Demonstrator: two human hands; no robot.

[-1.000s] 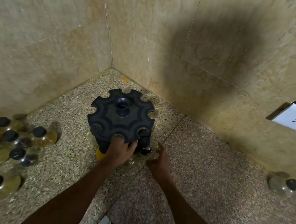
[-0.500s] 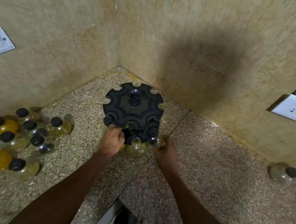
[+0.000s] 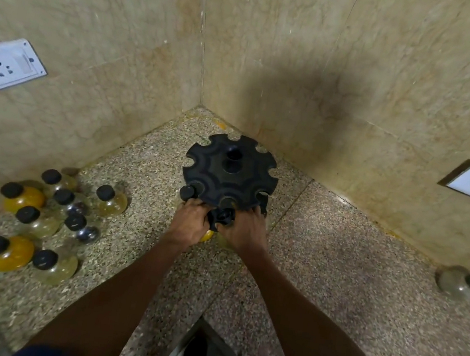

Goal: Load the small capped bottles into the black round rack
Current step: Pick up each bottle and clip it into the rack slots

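Both hands work at the near edge of the black round rack [image 3: 229, 174] on the counter [image 3: 363, 284]. The left hand [image 3: 190, 225] curls around a yellow bottle [image 3: 207, 236] beneath the rim; the right hand [image 3: 243, 231] grips another; exact pinch unclear. Risk: a neck missing its notch, tipping the rack. Spare bottles [image 3: 44, 212] stand well left of the left hand.

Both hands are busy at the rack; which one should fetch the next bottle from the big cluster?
Left, probably. The left hand is on the side of the bottle cluster; the right hand would cross the rack.
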